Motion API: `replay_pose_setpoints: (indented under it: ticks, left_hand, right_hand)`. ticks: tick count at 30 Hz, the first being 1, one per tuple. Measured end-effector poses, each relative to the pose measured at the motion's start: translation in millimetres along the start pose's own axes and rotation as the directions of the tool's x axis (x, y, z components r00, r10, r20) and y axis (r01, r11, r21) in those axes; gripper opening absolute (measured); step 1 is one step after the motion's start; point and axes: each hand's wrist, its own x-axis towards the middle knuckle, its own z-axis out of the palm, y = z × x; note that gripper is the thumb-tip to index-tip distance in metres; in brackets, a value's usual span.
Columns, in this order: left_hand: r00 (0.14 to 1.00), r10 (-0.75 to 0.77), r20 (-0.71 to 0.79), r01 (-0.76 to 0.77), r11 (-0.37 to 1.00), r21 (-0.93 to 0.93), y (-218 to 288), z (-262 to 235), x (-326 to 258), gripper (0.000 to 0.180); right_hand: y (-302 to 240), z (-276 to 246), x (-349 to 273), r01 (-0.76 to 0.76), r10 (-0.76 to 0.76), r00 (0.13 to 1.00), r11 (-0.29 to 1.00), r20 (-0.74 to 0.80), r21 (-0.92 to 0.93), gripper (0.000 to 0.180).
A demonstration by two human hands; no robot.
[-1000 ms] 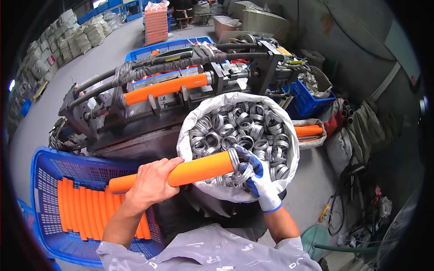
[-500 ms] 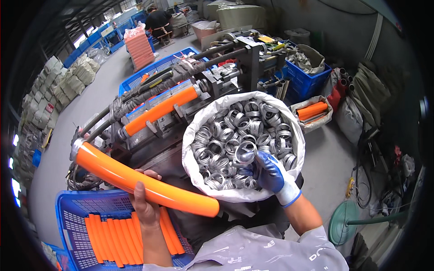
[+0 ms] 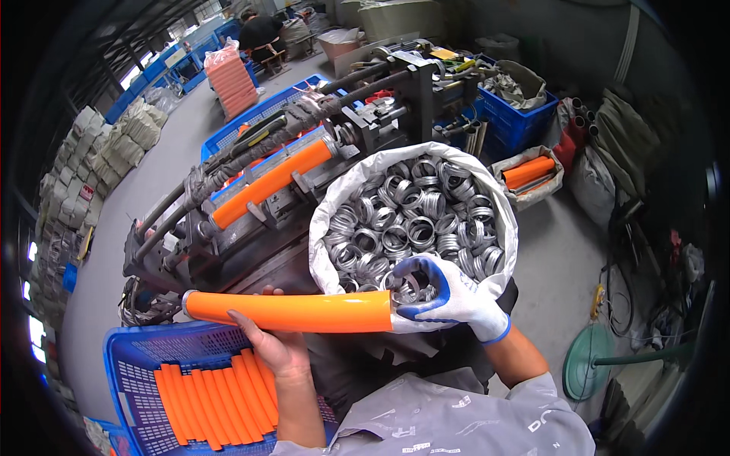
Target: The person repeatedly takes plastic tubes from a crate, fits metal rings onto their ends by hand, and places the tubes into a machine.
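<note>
My bare left hand (image 3: 281,351) is wrapped round a thick orange tube (image 3: 304,313) from below. The tube lies nearly level, with a silver metal ring (image 3: 187,303) on its left end. In a glove of white and blue, my right hand (image 3: 460,300) grips a loose metal ring (image 3: 411,287) between thumb and fingers. That ring is close beside the tube's right end; whether they touch I cannot tell. Just beyond is a white sack (image 3: 322,228) filled with similar metal rings (image 3: 395,237).
A machine (image 3: 258,251) with long bars holds another orange tube (image 3: 274,185). At lower left, a blue basket (image 3: 125,380) contains several orange tubes. A green round base (image 3: 585,361) stands at right, a blue crate (image 3: 525,125) farther back. Another person (image 3: 260,34) sits far off.
My right hand has drawn a metal ring out of the sack toward the tube's right end. My left hand has swung the tube from a slant to nearly level.
</note>
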Motion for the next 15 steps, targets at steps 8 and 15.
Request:
replay_pose_setpoints:
  ticks: [8,15]
  left_hand:
    - [0.995,-0.018,-0.095,0.016,1.000,-0.022,-8.6,-0.2,0.4,0.050]
    - [0.996,0.066,-0.064,-0.062,0.996,0.060,-20.1,4.6,-6.9,0.052]
  right_hand:
    - [6.7,12.1,-2.6,-0.029,0.039,0.999,0.815,-0.005,0.579,0.084]
    - [31.7,18.5,0.3,0.039,0.027,0.995,0.792,-0.099,0.609,0.078]
